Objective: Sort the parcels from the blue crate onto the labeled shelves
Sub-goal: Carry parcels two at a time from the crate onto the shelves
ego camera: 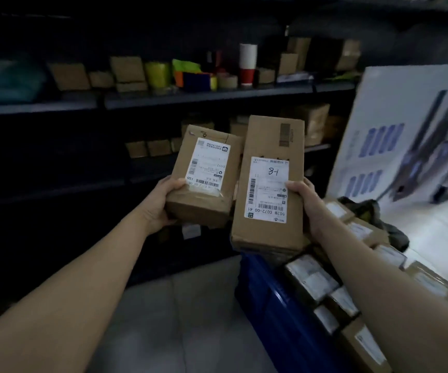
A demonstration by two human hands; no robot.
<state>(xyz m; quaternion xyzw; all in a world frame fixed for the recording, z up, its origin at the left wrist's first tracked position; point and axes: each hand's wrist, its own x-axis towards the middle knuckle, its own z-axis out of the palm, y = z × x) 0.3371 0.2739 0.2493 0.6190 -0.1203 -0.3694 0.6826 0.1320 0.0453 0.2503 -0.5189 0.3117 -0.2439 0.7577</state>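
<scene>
We hold two brown cardboard parcels up in front of the dark shelves [217, 94]. Our left hand [161, 203] grips the smaller parcel [204, 179] by its near end, with the thumb on top by the white label and the other fingers tucked under it. Our right hand [306, 203] grips the taller parcel [270, 184] by its right edge, with the thumb pressed on the label and the other fingers hidden behind the box. That label has "8-1" written on it by hand. The two parcels are just beside each other, and we cannot tell if they touch. Both are tipped back a little so their labels face us. Below our right arm is the blue crate [266, 300], down on the right. It is packed with more parcels [311, 281], most with white labels. On the shelf past our hands we see small brown boxes [127, 70], a yellow roll [158, 74], a roll of brown tape [228, 82] and a white and red cup [247, 64]. A big white board [395, 103] with blue shapes leans on the right, near the crate. The floor [179, 319] under us is pale grey.
</scene>
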